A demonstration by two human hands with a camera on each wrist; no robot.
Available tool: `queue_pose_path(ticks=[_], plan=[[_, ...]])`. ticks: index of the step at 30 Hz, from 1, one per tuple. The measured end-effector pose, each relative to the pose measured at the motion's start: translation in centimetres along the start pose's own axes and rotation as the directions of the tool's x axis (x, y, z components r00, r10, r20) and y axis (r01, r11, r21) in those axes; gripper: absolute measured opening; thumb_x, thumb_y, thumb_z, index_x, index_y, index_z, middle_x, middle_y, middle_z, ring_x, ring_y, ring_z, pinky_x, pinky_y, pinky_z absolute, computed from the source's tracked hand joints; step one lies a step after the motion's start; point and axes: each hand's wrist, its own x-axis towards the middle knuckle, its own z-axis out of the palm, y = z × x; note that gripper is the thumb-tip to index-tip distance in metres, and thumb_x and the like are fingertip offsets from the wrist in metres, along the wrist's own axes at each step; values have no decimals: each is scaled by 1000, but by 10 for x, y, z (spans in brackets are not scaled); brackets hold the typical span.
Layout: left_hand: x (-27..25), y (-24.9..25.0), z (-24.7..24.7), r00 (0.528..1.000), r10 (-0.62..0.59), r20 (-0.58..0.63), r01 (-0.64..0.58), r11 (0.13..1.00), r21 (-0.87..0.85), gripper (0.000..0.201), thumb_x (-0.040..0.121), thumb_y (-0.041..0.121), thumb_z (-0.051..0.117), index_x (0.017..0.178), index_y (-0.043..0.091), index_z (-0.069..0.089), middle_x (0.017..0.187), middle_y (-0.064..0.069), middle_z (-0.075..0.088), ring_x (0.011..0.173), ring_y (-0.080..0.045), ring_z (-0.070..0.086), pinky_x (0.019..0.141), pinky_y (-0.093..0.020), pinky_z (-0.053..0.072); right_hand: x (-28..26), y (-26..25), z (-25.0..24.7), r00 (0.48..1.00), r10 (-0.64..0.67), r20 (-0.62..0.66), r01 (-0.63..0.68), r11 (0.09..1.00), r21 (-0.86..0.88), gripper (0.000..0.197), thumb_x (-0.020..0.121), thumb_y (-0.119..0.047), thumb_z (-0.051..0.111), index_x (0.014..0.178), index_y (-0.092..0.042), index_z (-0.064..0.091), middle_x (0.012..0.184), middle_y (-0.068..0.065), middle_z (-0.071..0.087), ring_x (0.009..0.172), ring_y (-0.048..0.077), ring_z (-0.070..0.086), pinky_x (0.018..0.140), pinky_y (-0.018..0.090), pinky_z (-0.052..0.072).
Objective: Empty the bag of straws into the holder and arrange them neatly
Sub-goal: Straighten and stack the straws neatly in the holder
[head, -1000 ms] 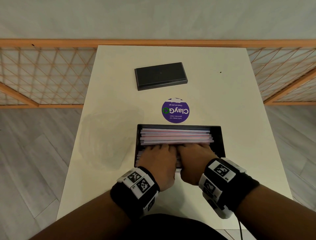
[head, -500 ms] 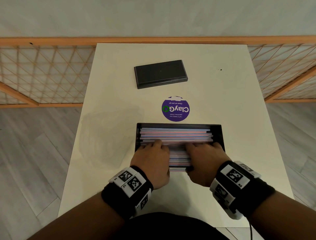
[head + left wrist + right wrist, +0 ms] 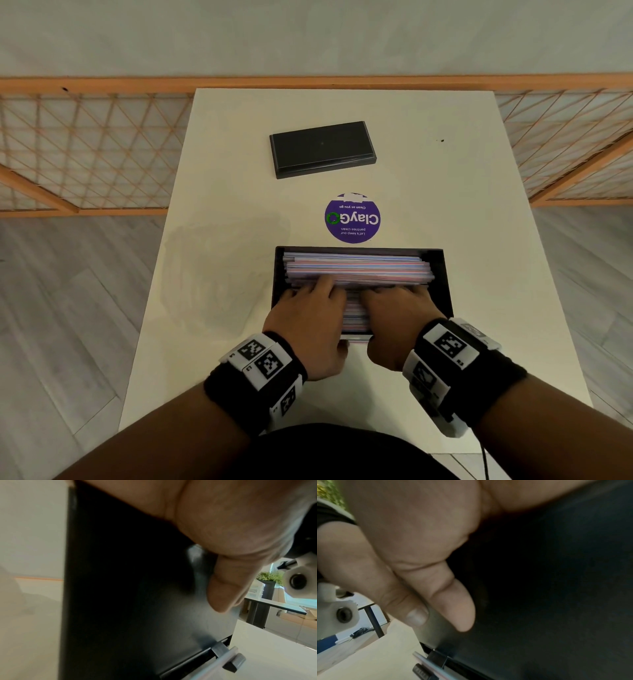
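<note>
Both hands rest on the straws (image 3: 356, 270) inside the black holder (image 3: 440, 274), which sits on the near half of the white table (image 3: 239, 137). The left hand (image 3: 308, 318) lies palm down over the left part of the pile, fingers stretched far-ward and laid flat on the straws; the right hand (image 3: 397, 318) does the same on the right part, with a narrow strip of straws showing between the two. Neither hand pinches or grips a straw as far as the head view shows. In the wrist views each thumb hangs down outside the holder's near wall: the left thumb (image 3: 228, 588) and the right thumb (image 3: 453, 601) both lie against the dark front face. That placement reads as a brace, thumbs steadying the holder from the near side while flat fingers press and smooth the pile so it settles level.

The straws lie horizontally, their long axis running left to right, parallel to the holder's long walls, ends pointing at its left and right walls. The far layers look well aligned; a few ends stick out slightly unevenly at the right. One straw (image 3: 221, 661) pokes out of the dispensing slot at the bottom of the near wall.

The flat black lid (image 3: 322, 149) lies apart at the far side, beyond a round purple sticker (image 3: 352, 219), and the holder's top stays open for the hands. No bag is in view
</note>
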Motion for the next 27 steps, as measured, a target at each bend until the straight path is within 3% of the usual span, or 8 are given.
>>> queue_pose_path(ticks=[3,6,9,13,20,27], plan=[[2,1,1,999,32,-16,-32,999,8,55,85,48,60,131,25,42,131,3,50,123,-22,50,106,-40,41,2,-2,-4,1000,-8,30,7,1000,30,46,73,-31,62,118,-25,60,123,-1,51,120,26,48,105,44,35],[3,4,1,1000,24,-11,-23,999,33,54,84,46,61,132,24,48,131,2,58,125,-23,52,110,-41,38,3,-3,-4,1000,-25,6,25,998,63,47,72,-28,65,118,-25,57,117,-3,61,113,25,57,104,41,41],[2,4,1,1000,3,9,-3,1000,25,53,82,45,62,130,25,51,129,2,61,123,-24,55,109,-40,40,1,-2,-1,1000,-22,-2,22,997,69,50,74,-26,64,123,-26,51,117,-4,63,114,24,58,109,42,37],[1,2,2,1000,-11,16,10,999,39,44,86,42,57,125,21,52,124,-1,63,118,-25,57,109,-40,40,-3,-1,0,1000,-5,-15,6,1000,28,35,75,-26,58,110,-25,55,108,-5,65,108,22,60,108,40,36],[2,2,2,999,-26,47,25,1000,11,43,87,41,58,125,20,52,126,-5,54,115,-27,56,103,-39,45,-1,-2,0,1000,3,9,-3,1000,23,40,78,-28,59,117,-24,55,116,-5,63,115,23,57,112,41,31],[3,1,-1,997,-58,46,57,998,9,46,86,44,59,124,20,51,120,-4,62,112,-25,60,107,-38,43,0,0,2,1000,7,13,-7,998,56,40,78,-29,60,118,-25,54,117,-5,62,115,22,56,113,42,30]])
